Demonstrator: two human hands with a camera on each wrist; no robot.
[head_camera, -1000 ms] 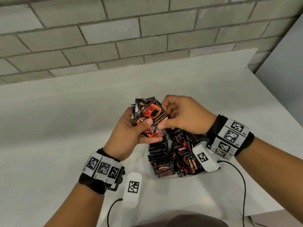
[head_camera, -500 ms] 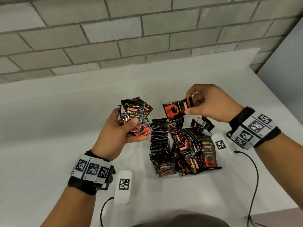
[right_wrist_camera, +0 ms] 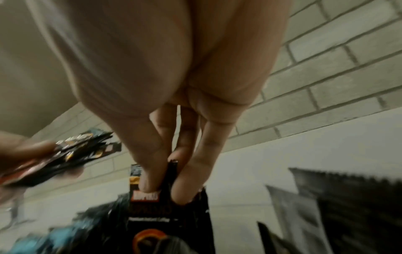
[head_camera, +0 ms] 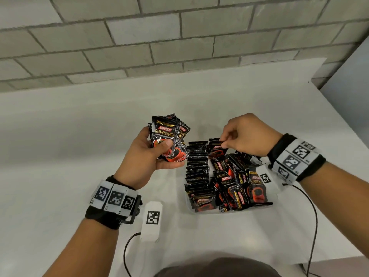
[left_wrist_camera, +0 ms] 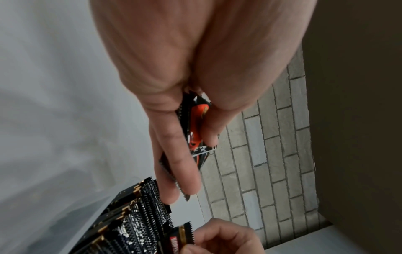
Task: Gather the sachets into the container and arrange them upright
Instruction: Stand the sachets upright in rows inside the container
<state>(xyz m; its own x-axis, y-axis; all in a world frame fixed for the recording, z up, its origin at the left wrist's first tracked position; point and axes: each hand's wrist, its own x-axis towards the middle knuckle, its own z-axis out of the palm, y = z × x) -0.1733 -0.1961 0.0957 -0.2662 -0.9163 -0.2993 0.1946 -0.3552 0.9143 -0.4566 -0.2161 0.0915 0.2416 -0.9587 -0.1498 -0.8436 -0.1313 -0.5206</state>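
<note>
The left hand is raised, palm up, above the bench just left of the container. Its thumb and fingers are clamped on a fanned bundle of sachets, which stand with their printed faces toward the camera. The right hand reaches in from the right, knuckles up, over the far end of the container. Its thumb and fingers pinch the top edge of one sachet, which hangs upright at the far end of the row. That row stands on edge along the container's left side. To its right a loose heap of sachets leans at mixed angles. A brick wall stands behind the bench.
</note>
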